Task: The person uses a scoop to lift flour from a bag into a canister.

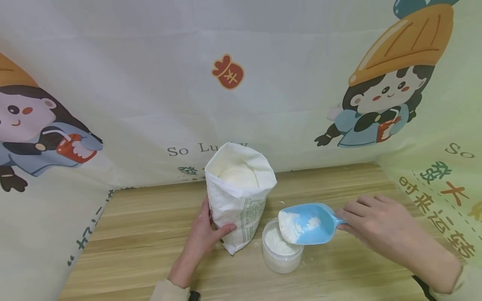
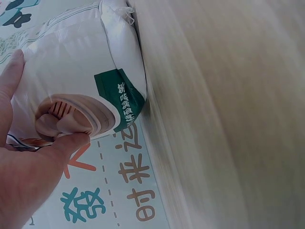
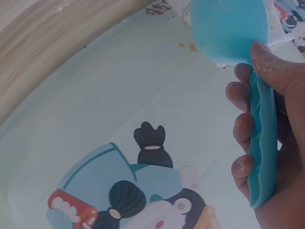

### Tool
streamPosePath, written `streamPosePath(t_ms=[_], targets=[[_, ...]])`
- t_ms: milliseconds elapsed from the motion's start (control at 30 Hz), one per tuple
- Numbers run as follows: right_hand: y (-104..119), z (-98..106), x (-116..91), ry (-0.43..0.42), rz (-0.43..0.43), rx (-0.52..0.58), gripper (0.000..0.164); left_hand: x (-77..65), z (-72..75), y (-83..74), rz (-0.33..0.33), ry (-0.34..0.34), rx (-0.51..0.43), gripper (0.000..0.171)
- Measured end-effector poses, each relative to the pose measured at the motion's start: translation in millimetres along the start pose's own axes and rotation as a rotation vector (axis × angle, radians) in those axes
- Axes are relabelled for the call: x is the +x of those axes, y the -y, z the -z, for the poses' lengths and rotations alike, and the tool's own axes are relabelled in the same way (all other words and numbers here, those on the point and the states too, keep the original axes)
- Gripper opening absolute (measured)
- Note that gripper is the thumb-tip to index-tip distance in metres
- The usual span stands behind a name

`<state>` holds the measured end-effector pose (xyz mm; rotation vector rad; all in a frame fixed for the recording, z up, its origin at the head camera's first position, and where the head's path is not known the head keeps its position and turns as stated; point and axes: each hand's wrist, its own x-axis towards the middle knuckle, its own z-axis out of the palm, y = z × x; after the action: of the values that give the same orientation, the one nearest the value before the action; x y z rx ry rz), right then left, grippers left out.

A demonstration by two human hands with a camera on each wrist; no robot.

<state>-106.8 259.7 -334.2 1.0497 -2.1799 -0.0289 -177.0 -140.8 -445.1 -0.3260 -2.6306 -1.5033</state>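
A white flour bag [image 1: 241,209], its top open and white flour inside, stands upright on the table. My left hand [image 1: 207,230] grips its lower left side, thumb across the front; in the left wrist view the bag's printed panel shows steamed buns [image 2: 71,119]. My right hand [image 1: 370,219] holds a light blue scoop [image 1: 320,234] by its handle, fingers wrapped round the ridged grip [image 3: 263,143]. Some flour [image 1: 289,228] lies in the scoop, mostly toward its front lip. That lip overlaps the right part of a clear round tub [image 1: 280,264], which holds flour nearly to the rim.
The wood-grain table [image 1: 143,234] has small specks of flour around the tub. A printed cloth [image 1: 150,83] with cartoon figures and lettering hangs behind the table and along both sides. The tub stands just right of the bag.
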Motion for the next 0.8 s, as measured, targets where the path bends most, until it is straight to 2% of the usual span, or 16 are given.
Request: streamPosePath(t_ms=[233, 600, 733, 800], targets=[[6.7, 6.4, 8.6, 0.004, 0.057, -0.036, 0.062, -0.1, 0.2, -0.1, 0.0, 0.002, -0.002, 0.111], [15.5, 13.6, 25.5, 0.066, 0.123, -0.076, 0.064, 1.0, -0.6, 1.3, -0.003, -0.001, -0.002, 0.111], [17.2, 15.6, 32.1, 0.089, 0.157, -0.1, 0.062, 1.2, -0.7, 1.4, -0.002, 0.0, -0.005, 0.111], [17.5, 16.8, 34.9, 0.101, 0.176, -0.111, 0.053, 1.1, -0.7, 1.4, -0.001, 0.0, -0.005, 0.111]])
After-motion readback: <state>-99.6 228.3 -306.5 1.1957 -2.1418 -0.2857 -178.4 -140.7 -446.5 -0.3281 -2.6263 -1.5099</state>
